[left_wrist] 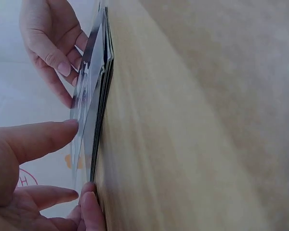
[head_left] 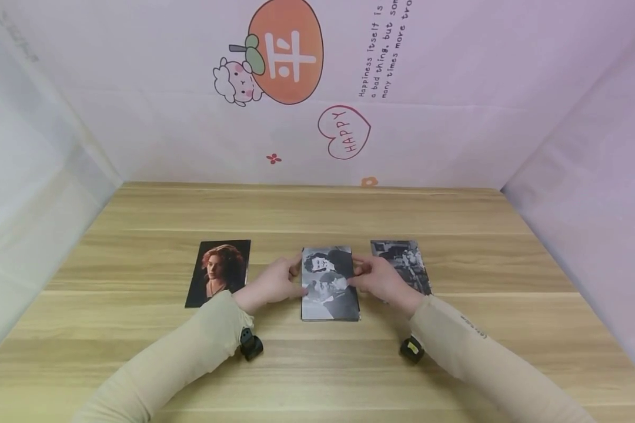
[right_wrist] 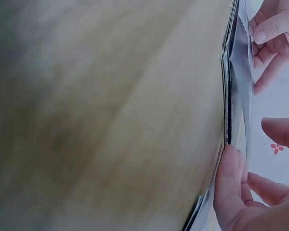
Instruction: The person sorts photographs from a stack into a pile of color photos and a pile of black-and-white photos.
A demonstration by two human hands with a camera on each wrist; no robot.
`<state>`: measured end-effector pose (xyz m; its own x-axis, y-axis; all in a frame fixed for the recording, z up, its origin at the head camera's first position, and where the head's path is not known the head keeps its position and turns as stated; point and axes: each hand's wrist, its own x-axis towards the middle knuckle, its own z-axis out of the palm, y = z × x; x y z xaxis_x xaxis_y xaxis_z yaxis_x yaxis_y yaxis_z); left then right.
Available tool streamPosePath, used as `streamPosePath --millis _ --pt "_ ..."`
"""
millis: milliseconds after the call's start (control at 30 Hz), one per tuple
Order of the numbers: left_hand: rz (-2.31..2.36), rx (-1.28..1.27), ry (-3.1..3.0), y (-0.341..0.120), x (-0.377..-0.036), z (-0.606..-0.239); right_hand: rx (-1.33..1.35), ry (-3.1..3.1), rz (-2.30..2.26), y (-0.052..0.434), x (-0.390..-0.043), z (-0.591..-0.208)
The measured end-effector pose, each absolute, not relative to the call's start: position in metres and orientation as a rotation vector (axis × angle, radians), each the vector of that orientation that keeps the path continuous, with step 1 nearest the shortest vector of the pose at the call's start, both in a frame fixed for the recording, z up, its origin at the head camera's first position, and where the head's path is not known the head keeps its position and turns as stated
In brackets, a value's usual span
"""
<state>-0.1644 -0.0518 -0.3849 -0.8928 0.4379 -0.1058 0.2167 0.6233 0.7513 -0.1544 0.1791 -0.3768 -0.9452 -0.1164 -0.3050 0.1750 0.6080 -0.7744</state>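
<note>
While both hands meet at the middle stack, the layout reads as follows:

Carrier: wooden tabletop (head_left: 317, 376); 3 photo groups lie in a row across its middle, nearer the front edge than the back edge.

Middle stack: black-and-white photo stack (head_left: 330, 285), flat, long axis running front edge to back edge, 2 short sides facing those edges.

Left hand: left hand (head_left: 275, 283) at the stack's left long side; fingers loosely bent, thumb and fingertips (left_wrist: 72, 126) touching the top sheet's edge.

Right hand: right hand (head_left: 383, 282) at the right long side, mirror position; thumb (right_wrist: 229, 168) against the stack edge, other fingers partly open.

Top sheet: lifted slightly clear of the stack, per both wrist views.

Key relation: stack lies directly between the 2 hands; neither hand is clearly nearer.

Neighbours: colour portrait photo (head_left: 219, 272) toward the left edge; another black-and-white photo (head_left: 402, 261) toward the right edge, partly under the right hand.
</note>
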Motion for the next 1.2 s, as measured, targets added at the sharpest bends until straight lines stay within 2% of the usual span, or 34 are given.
streamPosePath --millis 200,500,1200 --pt "1.365 0.495 2.432 -0.051 -0.163 -0.384 0.066 2.498 -1.339 0.18 -0.154 -0.375" --pt "1.441 0.377 2.475 -0.04 -0.158 -0.38 0.032 2.439 -1.49 0.187 -0.152 -0.372" --pt "1.538 0.467 2.406 0.006 -0.155 -0.38 0.021 2.533 -1.46 0.232 -0.149 -0.373"
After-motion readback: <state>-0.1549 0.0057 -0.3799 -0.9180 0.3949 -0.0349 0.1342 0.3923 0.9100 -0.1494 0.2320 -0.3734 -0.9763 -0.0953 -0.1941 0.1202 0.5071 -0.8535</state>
